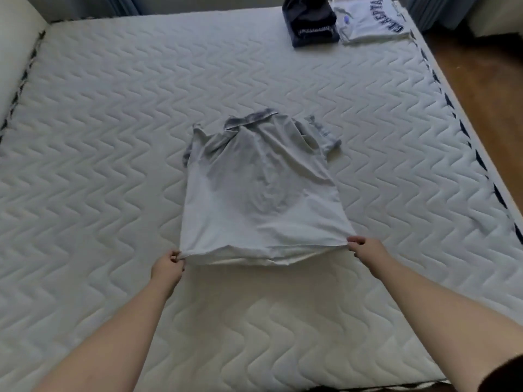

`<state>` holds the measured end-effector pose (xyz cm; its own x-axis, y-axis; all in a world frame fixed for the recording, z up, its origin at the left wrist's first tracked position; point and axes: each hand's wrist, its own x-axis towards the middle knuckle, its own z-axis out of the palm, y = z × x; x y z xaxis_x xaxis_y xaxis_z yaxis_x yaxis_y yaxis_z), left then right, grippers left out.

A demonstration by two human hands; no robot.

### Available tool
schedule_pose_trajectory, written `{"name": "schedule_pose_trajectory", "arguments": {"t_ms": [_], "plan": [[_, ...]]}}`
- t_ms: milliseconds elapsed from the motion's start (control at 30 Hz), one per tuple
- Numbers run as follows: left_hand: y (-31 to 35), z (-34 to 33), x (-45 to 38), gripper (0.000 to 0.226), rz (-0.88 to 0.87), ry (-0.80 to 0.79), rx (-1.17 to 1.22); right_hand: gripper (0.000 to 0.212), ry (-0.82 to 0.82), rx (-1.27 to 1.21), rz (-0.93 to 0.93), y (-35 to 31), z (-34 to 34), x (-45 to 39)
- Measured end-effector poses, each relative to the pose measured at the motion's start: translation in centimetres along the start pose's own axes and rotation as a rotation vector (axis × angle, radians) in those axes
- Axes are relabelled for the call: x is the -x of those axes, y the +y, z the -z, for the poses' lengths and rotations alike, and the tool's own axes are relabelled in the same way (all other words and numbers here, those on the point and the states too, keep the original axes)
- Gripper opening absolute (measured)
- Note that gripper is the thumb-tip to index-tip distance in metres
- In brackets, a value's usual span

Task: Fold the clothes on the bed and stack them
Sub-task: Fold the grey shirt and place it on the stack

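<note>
A pale grey collared shirt lies back side up in the middle of the bed, collar at the far end, sleeves tucked partly under. My left hand pinches the bottom hem's left corner. My right hand pinches the hem's right corner. The hem is stretched between both hands and lifted slightly off the mattress. At the far right corner of the bed sit a folded dark navy garment and a folded white shirt with dark lettering, side by side.
The white quilted mattress spreads wide around the shirt. A padded headboard runs along the left edge. Wooden floor shows past the bed's right edge.
</note>
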<state>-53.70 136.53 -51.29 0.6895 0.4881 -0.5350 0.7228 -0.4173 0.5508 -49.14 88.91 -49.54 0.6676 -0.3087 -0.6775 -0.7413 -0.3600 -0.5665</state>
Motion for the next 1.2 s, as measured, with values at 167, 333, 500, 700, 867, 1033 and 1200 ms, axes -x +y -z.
{"name": "schedule_pose_trajectory", "arguments": {"t_ms": [167,333,500,700,867,1033,1200], "plan": [[-4.9,-2.2,-1.5,0.008,-0.04,0.097,-0.078,0.031,0.124,0.034,-0.012,6.0,-1.9,-1.1],[-8.9,-4.1,-3.0,0.011,-0.065,0.111,-0.054,0.025,0.235,-0.03,-0.031,9.2,-3.6,-3.1],[-11.9,-6.3,-3.8,0.019,0.012,0.15,0.133,0.021,0.264,-0.19,-0.031,11.7,-5.8,-4.3],[-13.8,-7.9,-5.2,0.031,0.064,0.161,0.244,0.024,0.318,-0.225,0.003,14.4,-7.3,-6.3],[-14.2,-8.3,-5.9,0.045,0.108,0.127,0.32,0.032,0.402,-0.334,-0.064,15.7,-7.2,-8.4],[-15.6,-7.7,-6.6,0.045,0.094,0.132,0.244,0.042,0.399,-0.381,-0.079,15.7,-6.2,-9.0],[-16.4,-8.6,-6.3,0.042,0.058,0.04,0.192,0.049,0.281,-0.514,-0.158,16.1,-6.8,-9.0]]}}
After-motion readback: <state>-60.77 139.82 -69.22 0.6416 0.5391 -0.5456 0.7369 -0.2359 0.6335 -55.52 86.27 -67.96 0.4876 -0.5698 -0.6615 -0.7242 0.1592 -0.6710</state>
